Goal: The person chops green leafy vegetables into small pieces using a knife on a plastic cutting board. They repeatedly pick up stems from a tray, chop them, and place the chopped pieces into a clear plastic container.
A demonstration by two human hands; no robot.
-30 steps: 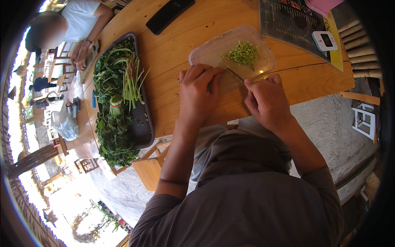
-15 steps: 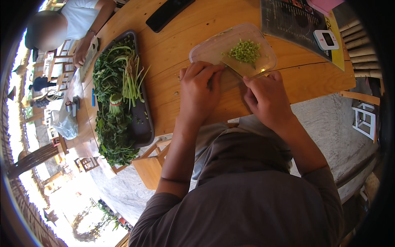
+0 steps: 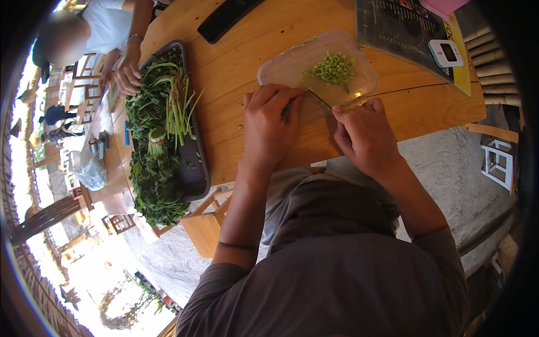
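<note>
A knife (image 3: pixel 319 99) is gripped in my right hand (image 3: pixel 366 130), its thin blade slanting up and left over the near edge of a translucent plastic board (image 3: pixel 281 63). My left hand (image 3: pixel 271 121) rests at the board's near left corner, fingers curled together. Whatever those fingers hold is hidden beneath them. A small heap of chopped green stems (image 3: pixel 334 68) lies on the board beyond the blade, with a few bits scattered around it.
Left of the board, a dark tray (image 3: pixel 196 168) holds leafy greens (image 3: pixel 154 185) and a tied bundle of stems (image 3: pixel 157 140). Another person's hand (image 3: pixel 129 76) touches its far left edge. A black phone-like object (image 3: pixel 224 22), a menu sheet (image 3: pixel 393 33) and a white digital device (image 3: pixel 445 53) lie farther back.
The other person's hand has moved to the greens at the tray's far left edge. The knife blade is angled slightly differently. My hands have barely moved.
</note>
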